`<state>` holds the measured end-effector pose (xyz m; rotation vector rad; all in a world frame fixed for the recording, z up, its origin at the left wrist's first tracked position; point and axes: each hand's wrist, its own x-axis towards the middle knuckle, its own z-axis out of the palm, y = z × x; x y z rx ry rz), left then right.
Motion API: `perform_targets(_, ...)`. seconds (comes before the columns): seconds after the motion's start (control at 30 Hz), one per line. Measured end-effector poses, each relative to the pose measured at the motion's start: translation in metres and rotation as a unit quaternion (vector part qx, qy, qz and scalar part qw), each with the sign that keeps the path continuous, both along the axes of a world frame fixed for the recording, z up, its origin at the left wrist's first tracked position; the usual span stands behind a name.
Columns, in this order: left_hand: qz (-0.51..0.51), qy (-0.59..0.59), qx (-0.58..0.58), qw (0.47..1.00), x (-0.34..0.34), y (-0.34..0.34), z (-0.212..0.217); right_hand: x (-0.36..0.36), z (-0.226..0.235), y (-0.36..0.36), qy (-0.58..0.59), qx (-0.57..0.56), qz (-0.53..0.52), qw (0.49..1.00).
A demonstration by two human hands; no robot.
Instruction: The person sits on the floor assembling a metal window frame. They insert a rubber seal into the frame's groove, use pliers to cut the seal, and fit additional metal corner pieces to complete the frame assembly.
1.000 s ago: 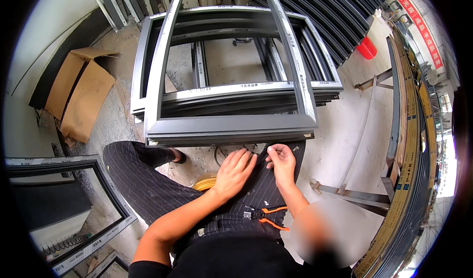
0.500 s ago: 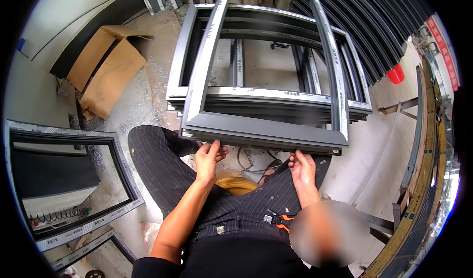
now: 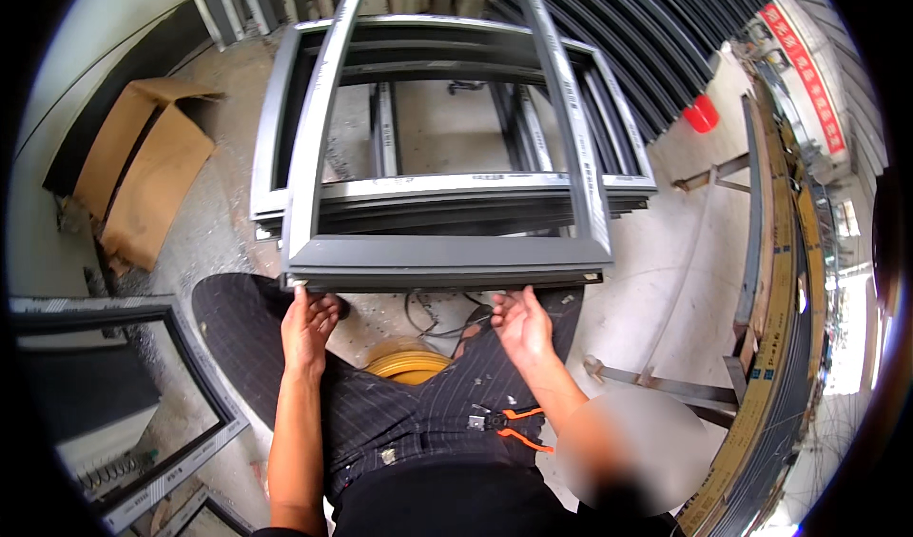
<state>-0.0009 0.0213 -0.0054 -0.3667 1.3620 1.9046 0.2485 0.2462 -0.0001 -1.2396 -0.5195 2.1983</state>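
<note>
Gripping the grey window frame (image 3: 447,261) underneath, both hands spread apart.

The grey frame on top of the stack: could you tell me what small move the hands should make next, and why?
Probably a slight, level lift. The left hand and right hand both grip the near edge of the top grey frame, which lies on the stack of frames with that edge overhanging.
</note>
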Motion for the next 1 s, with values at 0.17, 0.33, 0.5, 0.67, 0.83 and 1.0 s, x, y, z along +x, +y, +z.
perform_targets(0.17, -0.064, 0.023, 0.026, 0.997, 0.011, 0.003, -0.008, 0.007, 0.040, -0.011, -0.099, 0.072, 0.106, 0.987)
perform_targets(0.33, -0.208, 0.007, 0.017, 0.978, 0.042, 0.025, -0.009, 0.004, 0.082, 0.015, -0.319, 0.598, 0.148, 0.720)
perform_targets(0.5, -0.215, -0.013, 0.055, 0.975, 0.058, 0.047, -0.006, -0.014, 0.113, 0.069, -0.431, 0.791, 0.260, 0.346)
perform_targets(0.67, -0.180, 0.005, 0.080, 0.980, 0.053, 0.046, -0.019, -0.022, 0.109, 0.093, -0.440, 0.735, 0.410, 0.314)
perform_targets(0.83, -0.121, 0.007, 0.127, 0.984, 0.046, 0.030, 0.009, -0.047, 0.129, 0.054, -0.378, 0.747, 0.452, 0.308)
perform_targets(1.0, -0.048, -0.041, 0.287, 0.956, 0.062, 0.026, 0.044, -0.094, 0.165, -0.021, -0.303, 0.723, 0.484, 0.389)
